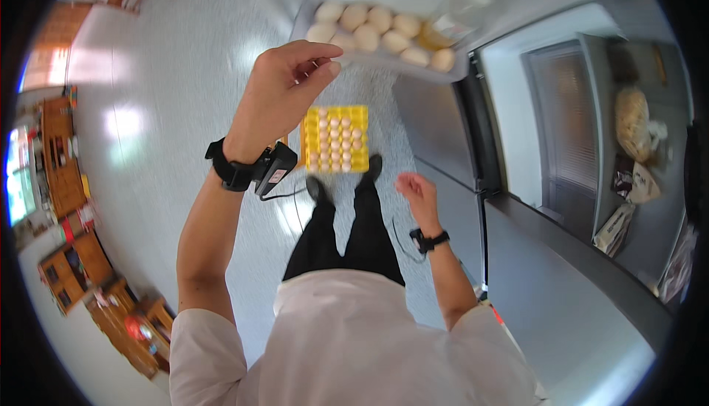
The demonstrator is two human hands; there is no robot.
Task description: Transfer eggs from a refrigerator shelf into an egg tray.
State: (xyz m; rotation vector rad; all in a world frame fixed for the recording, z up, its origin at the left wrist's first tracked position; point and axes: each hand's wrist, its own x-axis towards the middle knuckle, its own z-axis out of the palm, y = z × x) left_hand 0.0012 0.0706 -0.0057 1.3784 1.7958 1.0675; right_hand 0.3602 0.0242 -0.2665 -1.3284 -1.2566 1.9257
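My left hand (296, 82) is raised at the near edge of a clear door bin (382, 68). Its thumb and forefinger tips are slightly apart, with no object seen between them. Just beyond the fingertips, several pale eggs (366, 37) lie in the bin, beside a clear bottle (451, 23) with amber liquid at its base. Lower down stands a yellow egg tray (363, 156), partly filled with eggs (335, 141), several of its cups bare. My right hand (418, 192) hangs low at the right, fingers loosely curled and blurred; what is inside the curl is hidden.
A grey refrigerator door (554, 262) fills the lower right. Behind it, shelves hold a bulging bag (632, 123) and packets (615, 228). My shoes (318, 189) are close to the tray. A dark cable (285, 194) hangs from my left wrist device. Wooden cabinets (62, 156) line the left.
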